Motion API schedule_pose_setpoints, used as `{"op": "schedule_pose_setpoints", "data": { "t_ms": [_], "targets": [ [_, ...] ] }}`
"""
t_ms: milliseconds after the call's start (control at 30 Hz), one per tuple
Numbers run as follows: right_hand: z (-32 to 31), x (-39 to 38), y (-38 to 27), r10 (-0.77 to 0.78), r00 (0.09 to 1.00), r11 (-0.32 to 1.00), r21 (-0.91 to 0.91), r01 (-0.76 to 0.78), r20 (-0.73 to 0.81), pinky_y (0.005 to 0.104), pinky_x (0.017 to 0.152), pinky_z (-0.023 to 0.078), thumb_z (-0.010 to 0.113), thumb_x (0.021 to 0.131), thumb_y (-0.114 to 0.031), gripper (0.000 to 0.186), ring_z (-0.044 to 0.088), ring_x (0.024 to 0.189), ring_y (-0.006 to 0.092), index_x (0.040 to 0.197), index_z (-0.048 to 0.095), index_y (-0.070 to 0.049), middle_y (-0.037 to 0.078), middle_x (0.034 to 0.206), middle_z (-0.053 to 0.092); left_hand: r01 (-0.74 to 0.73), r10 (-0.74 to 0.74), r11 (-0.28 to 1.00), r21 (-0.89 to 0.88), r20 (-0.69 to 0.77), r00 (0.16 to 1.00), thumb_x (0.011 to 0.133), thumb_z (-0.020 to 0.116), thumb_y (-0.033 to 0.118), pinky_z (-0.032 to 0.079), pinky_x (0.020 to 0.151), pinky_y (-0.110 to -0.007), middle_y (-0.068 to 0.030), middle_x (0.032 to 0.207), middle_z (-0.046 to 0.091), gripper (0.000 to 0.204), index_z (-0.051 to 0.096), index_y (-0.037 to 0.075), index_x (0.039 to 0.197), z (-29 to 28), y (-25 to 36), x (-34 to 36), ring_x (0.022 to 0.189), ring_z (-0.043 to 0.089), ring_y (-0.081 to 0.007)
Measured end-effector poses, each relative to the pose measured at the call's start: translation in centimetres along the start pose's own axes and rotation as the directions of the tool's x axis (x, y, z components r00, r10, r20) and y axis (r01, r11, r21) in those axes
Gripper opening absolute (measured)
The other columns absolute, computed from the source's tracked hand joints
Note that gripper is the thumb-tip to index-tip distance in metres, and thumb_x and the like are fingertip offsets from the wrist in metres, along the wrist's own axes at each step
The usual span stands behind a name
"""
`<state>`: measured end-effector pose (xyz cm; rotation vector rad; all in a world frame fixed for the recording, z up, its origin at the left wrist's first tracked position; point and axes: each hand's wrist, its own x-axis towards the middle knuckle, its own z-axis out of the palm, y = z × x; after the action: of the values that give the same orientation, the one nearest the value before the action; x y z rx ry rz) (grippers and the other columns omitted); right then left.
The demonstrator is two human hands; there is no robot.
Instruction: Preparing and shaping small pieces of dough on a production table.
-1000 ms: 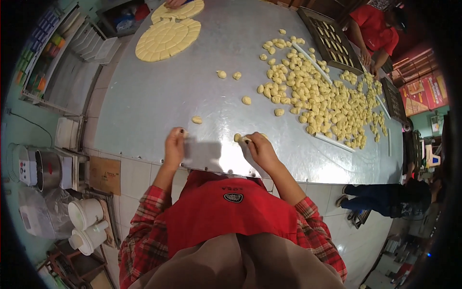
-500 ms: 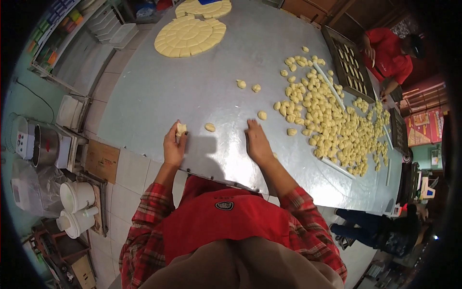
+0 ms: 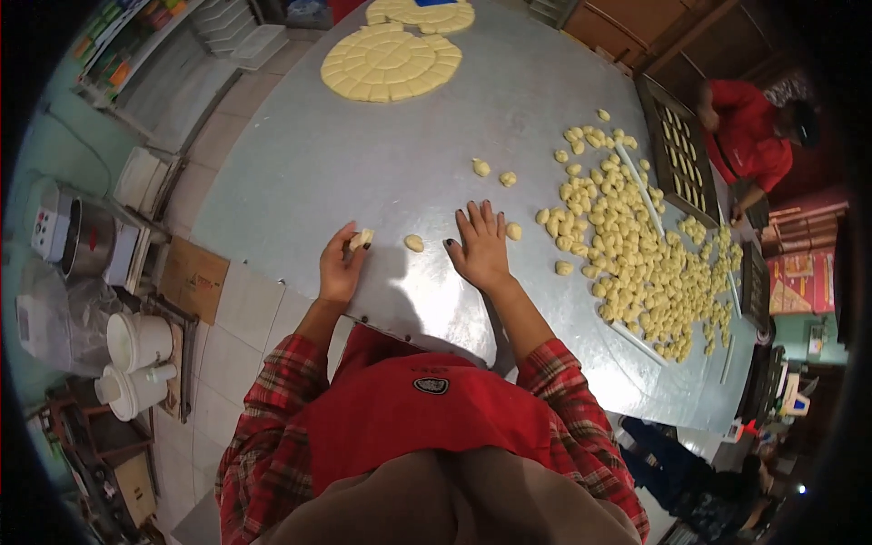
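Between the thumb and fingers of my left hand (image 3: 341, 263) is a pale yellow dough piece (image 3: 363, 236), held just over the near part of the metal table (image 3: 272, 173). My right hand (image 3: 482, 245) is spread flat, palm down, with nothing visible in it; anything under the palm is hidden. A small dough ball (image 3: 414, 242) lies between my hands. Another dough ball (image 3: 514, 231) sits close to the right of my right fingers. Two more lie farther off. A large heap of dough balls (image 3: 627, 218) covers the table's right side.
At the far left of the table lies a flat dough round (image 3: 391, 64) scored into pieces, with another behind it. White rods (image 3: 640, 186) lie among the heap. A co-worker in red (image 3: 749, 127) stands behind a dark tray (image 3: 677, 150) of shaped dough. White buckets (image 3: 141, 341) stand at left.
My right hand has moved forward and its fingers have spread out. My left hand still holds the dough piece. The whole view has shifted slightly.
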<state>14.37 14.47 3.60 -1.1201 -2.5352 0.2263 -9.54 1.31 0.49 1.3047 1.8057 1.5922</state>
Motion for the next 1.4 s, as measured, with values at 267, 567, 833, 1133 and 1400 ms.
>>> {"op": "schedule_pose_setpoints", "data": {
  "t_ms": [267,567,833,1133,1400],
  "targets": [
    [-5.1,-0.5,-5.8,-0.32,0.946,0.852,0.419,0.314,-0.058,0.0432,0.097,0.04,0.063,0.073,-0.006,0.057,0.049,0.117,0.0356,0.129,0.048,-0.005,0.018,0.132,0.047,0.62,-0.439,0.539,-0.57,0.439,0.784,0.094,0.041,0.013,0.042,0.065,-0.023,-0.0006,0.09,0.055,0.027,0.051,0.006,0.118,1.7,7.1,-1.9,0.073,0.05,-0.0094],
    [-7.2,-5.5,-7.5,-0.425,0.898,0.849,0.394,0.351,0.116,0.0363,0.074,0.051,0.061,0.081,-0.012,0.031,0.058,0.092,0.0302,0.11,0.052,-0.002,0.013,0.097,0.058,0.569,-0.355,0.822,-0.006,0.776,0.522,0.098,0.043,0.017,0.041,0.062,-0.024,0.0017,0.075,0.051,0.02,0.057,0.003,0.101,1.8,10.1,-4.5,0.068,0.046,-0.0072],
    [-7.9,-8.6,-6.3,-0.211,0.935,0.83,0.557,0.017,0.286,0.0413,0.072,0.048,0.055,0.083,-0.005,0.012,0.058,0.083,0.0361,0.094,0.053,0.0,0.019,0.086,0.057,0.473,-0.271,0.881,-0.009,0.81,0.52,0.094,0.049,0.013,0.043,0.065,-0.026,-0.0018,0.078,0.056,0.015,0.059,0.001,0.095,3.0,9.0,-5.4,0.072,0.049,-0.0095],
    [-5.8,-7.0,1.7,0.114,0.982,0.945,0.287,-0.154,0.15,0.0409,0.083,0.049,0.055,0.081,-0.005,0.029,0.058,0.099,0.0357,0.109,0.057,0.0,0.021,0.104,0.059,-0.056,0.002,0.964,0.259,0.204,0.979,0.079,0.048,-0.005,0.043,0.091,-0.036,-0.0143,0.106,0.059,0.034,0.058,0.002,0.111,-1.7,2.3,0.3,0.102,0.056,-0.0294],
    [1.5,1.7,1.1,-0.023,0.999,0.999,0.033,0.022,0.024,0.0486,0.11,0.025,0.054,0.087,-0.02,0.051,0.031,0.133,0.0398,0.129,0.043,0.005,0.024,0.14,0.036,-0.163,0.017,0.743,0.648,0.226,0.974,0.084,0.053,0.017,0.013,0.112,-0.051,-0.0104,0.144,0.038,0.049,0.047,0.007,0.132,0.8,2.5,1.3,0.137,0.026,-0.0328]
  ]
}}
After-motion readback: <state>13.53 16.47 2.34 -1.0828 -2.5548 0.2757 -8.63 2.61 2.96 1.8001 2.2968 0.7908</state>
